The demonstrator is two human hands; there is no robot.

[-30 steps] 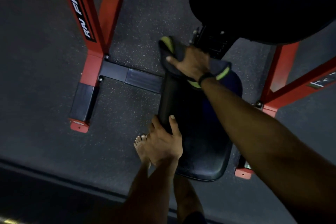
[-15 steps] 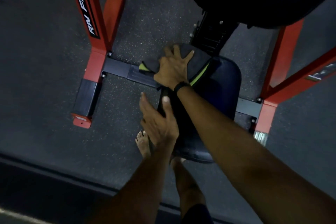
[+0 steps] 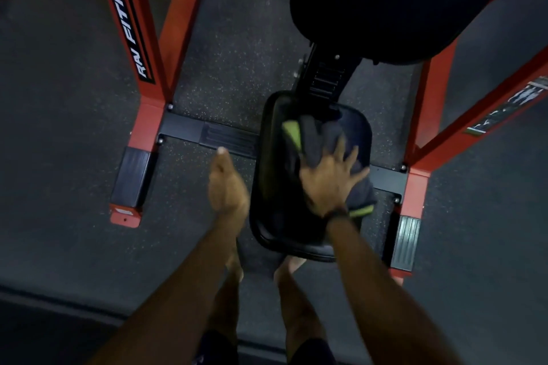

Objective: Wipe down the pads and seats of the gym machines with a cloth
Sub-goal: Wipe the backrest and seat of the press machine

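Red frame uprights (image 3: 154,47) are seen flanking a black seat pad (image 3: 275,187), on which a dark cloth (image 3: 323,139) with a green edge is pressed by the right hand (image 3: 332,184), fingers spread flat. Beside the pad, the left hand (image 3: 226,187) is held apparently clear of it, blurred, fingers straight.

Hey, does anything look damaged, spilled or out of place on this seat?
Nothing stands out. The seat looks intact, and the right hand presses the cloth flat on it. The dim light could hide small marks.
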